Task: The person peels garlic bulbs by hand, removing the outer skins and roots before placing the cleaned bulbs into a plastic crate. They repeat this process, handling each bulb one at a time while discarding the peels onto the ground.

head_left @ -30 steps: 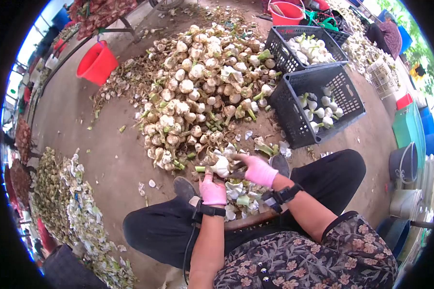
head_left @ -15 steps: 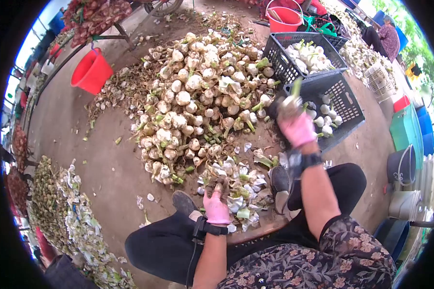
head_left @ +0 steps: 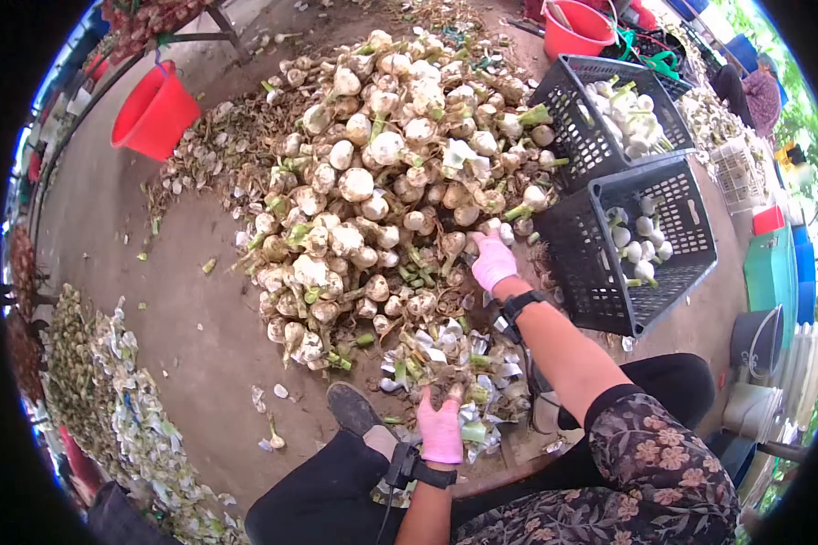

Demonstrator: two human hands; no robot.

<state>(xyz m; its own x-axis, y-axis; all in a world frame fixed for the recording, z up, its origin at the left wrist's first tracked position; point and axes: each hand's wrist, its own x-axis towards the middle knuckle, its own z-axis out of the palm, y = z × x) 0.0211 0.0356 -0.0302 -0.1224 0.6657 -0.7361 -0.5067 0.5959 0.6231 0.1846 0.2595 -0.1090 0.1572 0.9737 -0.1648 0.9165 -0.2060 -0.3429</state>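
Note:
A large heap of garlic bulbs (head_left: pixel 354 185) with stems and roots lies on the ground in front. My right hand (head_left: pixel 493 257), in a pink glove with dirty fingertips, reaches to the heap's right edge, its fingers around a bulb there. My left hand (head_left: pixel 440 427), gloved the same way, is low over a pile of peeled skins and cut stems (head_left: pixel 482 381); its fingertips are soiled, and what they hold, if anything, is too small to name. Right of the heap, a black crate (head_left: pixel 591 263) holds several clean white bulbs (head_left: pixel 643 247).
Behind it, a second black crate (head_left: pixel 568 118) holds more white garlic. Red buckets stand at upper left (head_left: pixel 157 113) and upper right (head_left: pixel 577 32). A seated person (head_left: pixel 762 95) is at far upper right. Grey bucket (head_left: pixel 756 341) stands at right; leaf scraps (head_left: pixel 145 409) lie lower left.
My right hand has moved from above the near crate, where it held a stemmed bulb, down-left to the heap's edge. That bulb has left the hand. The whole view has shifted.

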